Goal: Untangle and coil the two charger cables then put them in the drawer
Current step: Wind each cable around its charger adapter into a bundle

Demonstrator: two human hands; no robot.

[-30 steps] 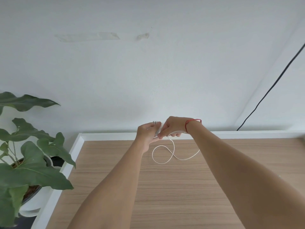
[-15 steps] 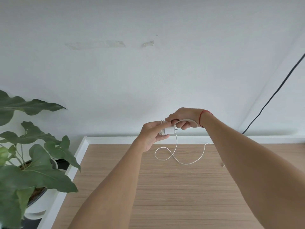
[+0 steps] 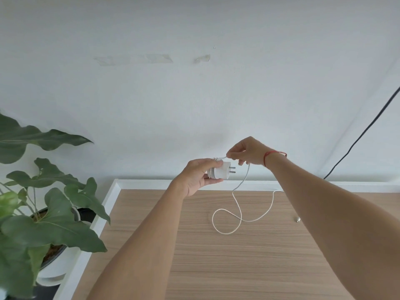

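My left hand grips a white charger plug held above the table's far edge, its two prongs pointing right. Several turns of white cable are wound around the plug's left part. My right hand, with a red thread at the wrist, pinches the white cable just above the plug. From there the cable hangs down and lies in a loose loop on the wooden table. Its free connector end rests beside my right forearm. Only one charger is visible, and no drawer is in view.
A potted plant with large green leaves in a white pot stands left of the table. The table has a white rim and meets a white wall. A black cable runs diagonally down the wall at the right.
Both hands have risen from the table. My right hand has carried the cable up over the plug, adding a turn, and the loop on the table has shifted and grown smaller.
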